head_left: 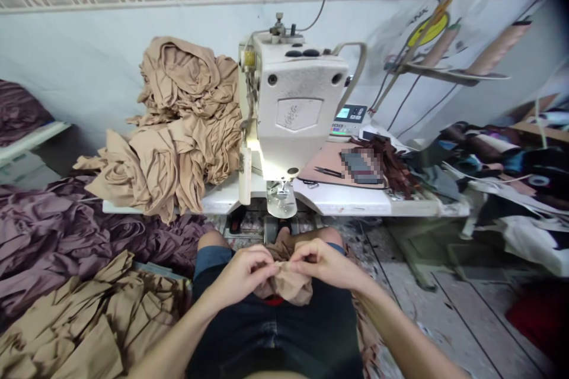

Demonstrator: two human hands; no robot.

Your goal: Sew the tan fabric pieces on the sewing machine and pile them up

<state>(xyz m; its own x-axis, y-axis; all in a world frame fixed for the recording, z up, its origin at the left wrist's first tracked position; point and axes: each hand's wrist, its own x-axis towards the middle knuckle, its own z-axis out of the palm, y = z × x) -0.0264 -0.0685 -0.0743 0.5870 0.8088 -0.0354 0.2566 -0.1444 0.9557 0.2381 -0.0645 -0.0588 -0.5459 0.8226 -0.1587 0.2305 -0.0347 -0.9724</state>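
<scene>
A small tan fabric piece (288, 287) is bunched over my lap, in front of the white sewing machine (296, 115). My left hand (242, 275) pinches its left edge with fingers closed. From the other side, my right hand (326, 260) grips its top edge, fingers curled. Both hands meet just below the machine's needle area (281, 189). I sit in dark shorts close to the sewing table (347, 198).
A tall heap of tan cloth (182, 130) sits on the table's left end. Purple fabric (57, 231) and more tan cloth (84, 320) lie at my left. Scissors (329, 172), a control panel (351, 115) and thread cones (498, 47) stand right. Clutter fills the right floor.
</scene>
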